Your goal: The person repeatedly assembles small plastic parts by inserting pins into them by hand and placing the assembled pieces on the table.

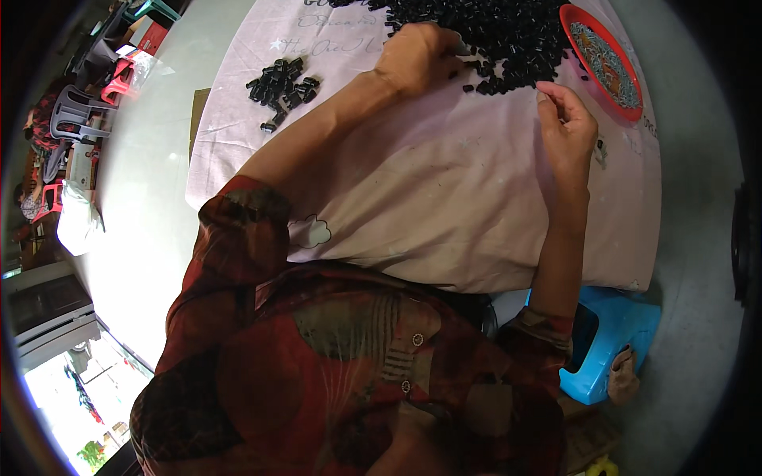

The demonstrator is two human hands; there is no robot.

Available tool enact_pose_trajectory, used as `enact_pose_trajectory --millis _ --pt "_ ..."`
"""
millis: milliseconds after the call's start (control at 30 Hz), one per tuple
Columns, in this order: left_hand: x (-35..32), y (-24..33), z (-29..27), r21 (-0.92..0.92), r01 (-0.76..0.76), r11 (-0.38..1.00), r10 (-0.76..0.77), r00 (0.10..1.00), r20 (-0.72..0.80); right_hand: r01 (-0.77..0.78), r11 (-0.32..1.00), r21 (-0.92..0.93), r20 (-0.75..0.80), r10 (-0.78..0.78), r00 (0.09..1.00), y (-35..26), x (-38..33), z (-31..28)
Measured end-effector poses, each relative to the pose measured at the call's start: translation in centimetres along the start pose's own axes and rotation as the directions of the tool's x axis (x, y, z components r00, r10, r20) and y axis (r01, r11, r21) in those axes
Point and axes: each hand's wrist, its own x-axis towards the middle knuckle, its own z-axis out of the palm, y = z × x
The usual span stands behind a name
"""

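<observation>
A large heap of small black cylindrical pieces [508, 36] covers the far part of a pink cloth-covered table [444, 206]. My left hand [419, 57] is at the heap's left edge, back up and fingers curled; its fingertips are mostly hidden, and anything in them cannot be made out. At the heap's near right edge, my right hand [568, 123] pinches thumb and forefinger together. Whatever sits in that pinch is too small to name. A smaller group of the same black pieces [282, 87] lies apart, left of my left forearm.
A red oval tray [633, 109] holding many small grey metal parts stands at the far right. Beside my right wrist lies a small shiny item [601, 152]. A blue plastic stool [627, 325] is below the table's right corner. Plastic chairs [75, 111] stand at the left, beyond the floor.
</observation>
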Motion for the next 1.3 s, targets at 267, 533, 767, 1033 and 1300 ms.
enact_pose_trajectory --millis 267,533,767,1033,1300 --pt "0.3 -0.3 -1.5 0.064 0.054 0.996 -0.064 0.982 0.176 -0.002 1.0 0.003 0.023 0.002 1.0 -0.7 -0.6 0.4" --pt "-1.2 0.9 -3.0 -0.023 0.15 0.988 -0.143 0.972 0.189 0.113 0.993 -0.045 0.043 -0.111 0.993 0.6 -0.1 0.6" --pt "-1.5 1.2 -2.2 0.228 0.115 0.967 -0.174 0.95 0.261 0.111 0.994 -0.026 0.072 -0.109 0.991 0.2 -0.4 0.8" --pt "-1.9 2.1 -1.4 0.21 0.013 0.978 -0.072 0.959 0.274 0.053 0.999 -0.006 0.129 -0.052 0.99 -0.4 -0.5 0.6" --pt "-2.5 1.1 -1.6 -0.103 0.024 0.994 -0.006 0.986 0.167 0.1 0.994 0.048 0.117 -0.105 0.988 0.2 -0.4 0.7"
